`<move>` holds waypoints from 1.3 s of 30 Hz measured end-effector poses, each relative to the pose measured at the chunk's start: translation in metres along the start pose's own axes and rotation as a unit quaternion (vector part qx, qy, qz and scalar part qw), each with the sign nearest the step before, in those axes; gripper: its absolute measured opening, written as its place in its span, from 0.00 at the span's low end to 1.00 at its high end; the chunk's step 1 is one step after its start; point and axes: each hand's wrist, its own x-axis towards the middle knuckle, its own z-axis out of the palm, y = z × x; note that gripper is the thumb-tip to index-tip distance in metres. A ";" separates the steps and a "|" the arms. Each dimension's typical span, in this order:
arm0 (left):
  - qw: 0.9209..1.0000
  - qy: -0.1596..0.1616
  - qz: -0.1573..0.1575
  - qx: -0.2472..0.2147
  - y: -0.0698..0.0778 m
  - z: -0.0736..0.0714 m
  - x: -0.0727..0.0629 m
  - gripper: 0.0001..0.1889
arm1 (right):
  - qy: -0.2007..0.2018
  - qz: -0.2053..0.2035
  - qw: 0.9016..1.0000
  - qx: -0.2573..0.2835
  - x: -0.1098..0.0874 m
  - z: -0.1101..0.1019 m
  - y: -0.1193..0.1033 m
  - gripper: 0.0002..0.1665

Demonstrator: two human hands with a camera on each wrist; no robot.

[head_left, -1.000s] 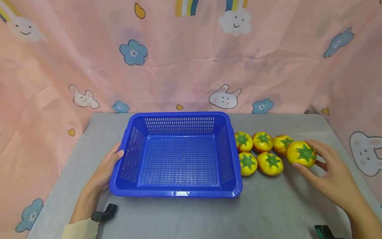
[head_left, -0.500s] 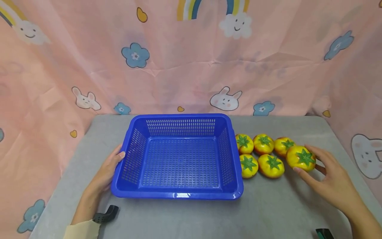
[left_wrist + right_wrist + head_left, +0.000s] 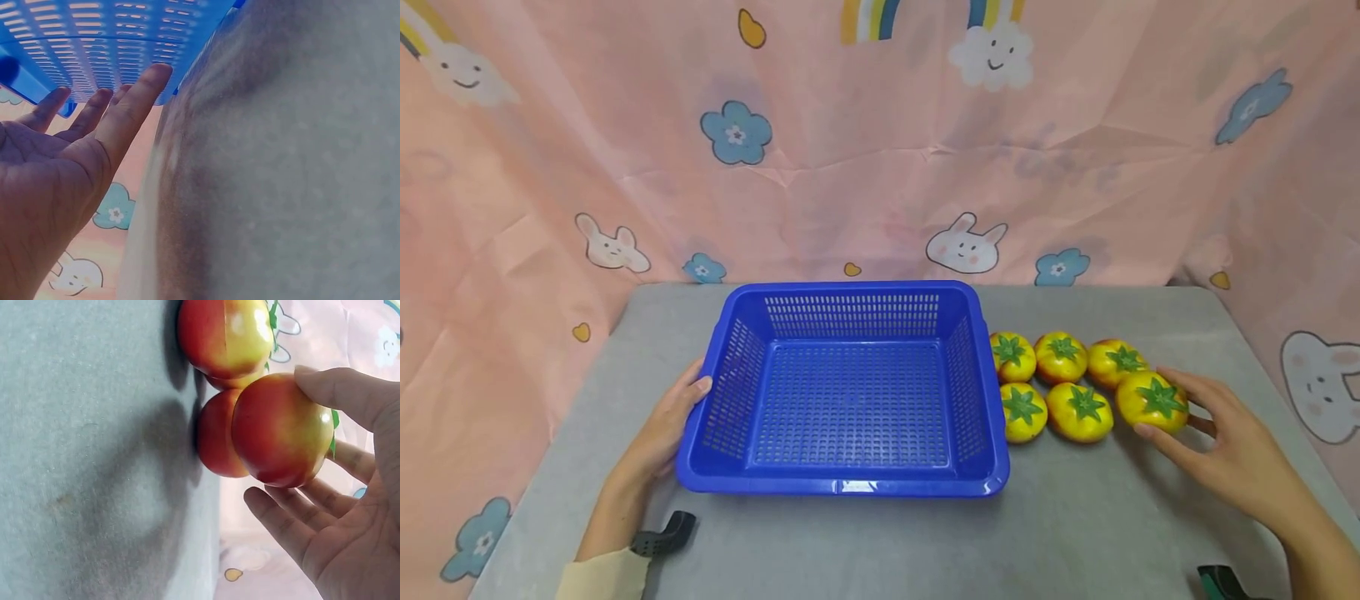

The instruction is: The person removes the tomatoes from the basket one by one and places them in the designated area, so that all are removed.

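Note:
In the head view a blue plastic basket (image 3: pixel 850 486) stands mid-table with nothing in it. My left hand (image 3: pixel 666 425) rests at its left side, thumb by the rim. Extended fingers (image 3: pixel 128 115) lie against the slotted outer wall in the left wrist view. On the other side my right hand (image 3: pixel 1232 442) holds a yellow-red tomato (image 3: pixel 1138 404) with a green star-shaped top between thumb and fingers. Seen from the right wrist, this tomato (image 3: pixel 281 431) is off the table and overlaps another tomato (image 3: pixel 219 434) behind it.
Several more such tomatoes (image 3: pixel 1078 414) sit in two rows right of the basket, the nearest ones partly hidden by its rim. A grey table (image 3: pixel 880 546) lies beneath. Pink patterned cloth (image 3: pixel 850 192) hangs behind and at the sides.
My right hand and its tomato have shifted slightly left and toward me. The rear tomato beside it has moved a little to the right. The left hand and basket stay put.

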 end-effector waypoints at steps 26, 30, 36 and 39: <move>0.999 -0.025 0.023 -0.029 -0.006 -0.005 0.002 0.33 | -0.042 -0.027 0.999 0.012 -0.001 0.003 0.009 0.45; 0.999 -0.025 0.026 -0.030 -0.006 -0.005 0.002 0.33 | -0.051 -0.022 0.998 0.015 0.001 0.005 0.010 0.45; 0.999 -0.024 0.023 -0.024 -0.005 -0.005 0.002 0.34 | -0.057 -0.015 0.998 0.007 0.002 0.007 0.014 0.46; 0.999 -0.024 0.022 -0.023 -0.006 -0.004 0.002 0.34 | -0.056 -0.013 0.998 0.001 0.002 0.008 0.015 0.46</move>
